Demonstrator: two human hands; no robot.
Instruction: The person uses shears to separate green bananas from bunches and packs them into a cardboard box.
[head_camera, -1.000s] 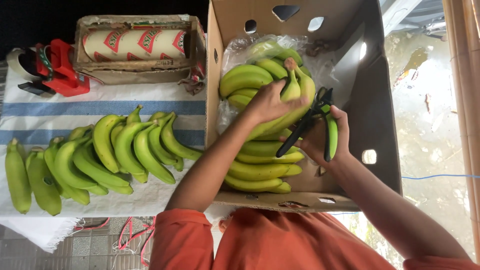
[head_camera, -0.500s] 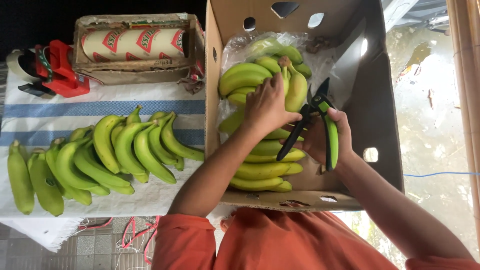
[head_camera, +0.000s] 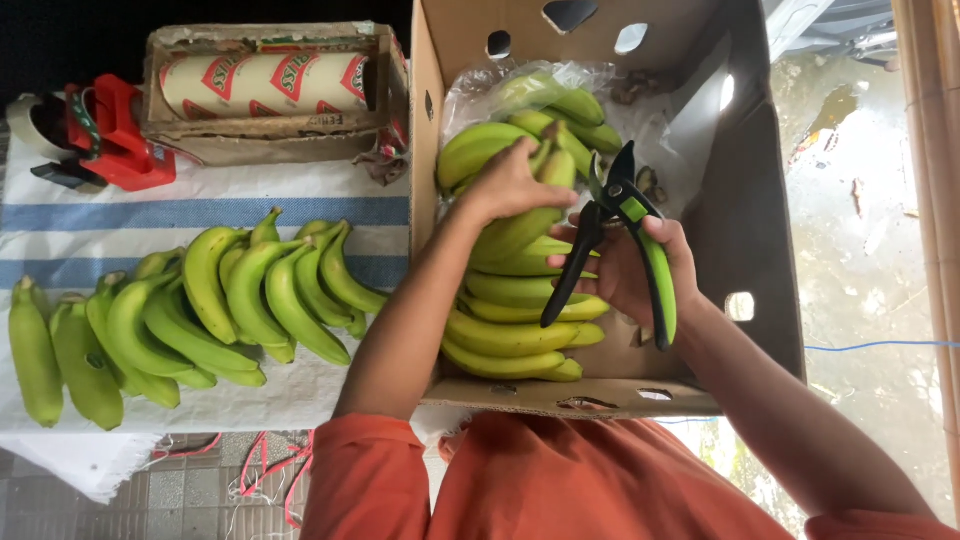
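Left hand grips the banana bunch in the box at the desk's right edge, right hand clenches open pruners by its crown: cutting step, blades likely need seating on the stem.

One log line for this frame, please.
left hand: gripping banana bunch in cardboard box | right hand: holding pruning shears beside the bunch

Desk covered by white cloth with blue stripes. On cloth: loose green bananas in several clusters, lying side by side at left. Far edge: red tape dispenser just beside a small open carton holding a roll of printed labels. Right of view: wet ground. Below desk: tiled floor.
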